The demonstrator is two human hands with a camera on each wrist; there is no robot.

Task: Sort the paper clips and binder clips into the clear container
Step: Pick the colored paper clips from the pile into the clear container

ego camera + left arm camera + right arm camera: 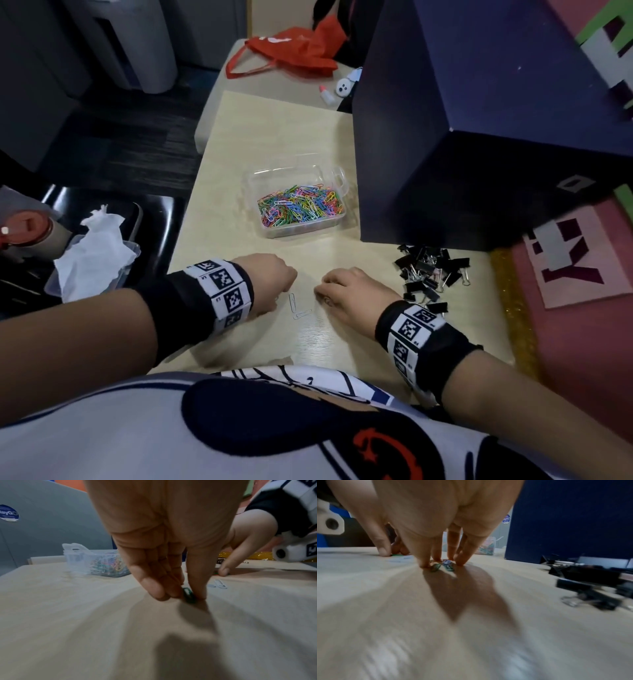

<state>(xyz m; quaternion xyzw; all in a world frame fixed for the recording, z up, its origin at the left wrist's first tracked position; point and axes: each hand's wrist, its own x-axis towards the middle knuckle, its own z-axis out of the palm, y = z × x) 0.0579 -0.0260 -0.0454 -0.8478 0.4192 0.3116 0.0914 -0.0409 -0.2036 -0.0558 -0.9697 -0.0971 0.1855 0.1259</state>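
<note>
The clear container (334, 178) stands mid-table, filled with coloured paper clips (301, 205). A pile of black binder clips (431, 270) lies to the right on the table. My left hand (187, 596) is fingertips-down on the table and pinches a green paper clip (188, 595) between thumb and fingers. Close beside it my right hand (442, 564) pinches at green and blue paper clips (448, 565) on the table top. Two white paper clips (296, 306) lie loose between the hands.
A large dark blue box (479, 137) stands right behind the container and the binder clips. The light wooden table (274, 137) ends at the left, where a tray with tissue (92, 250) sits lower down. A red bag (294, 51) lies far back.
</note>
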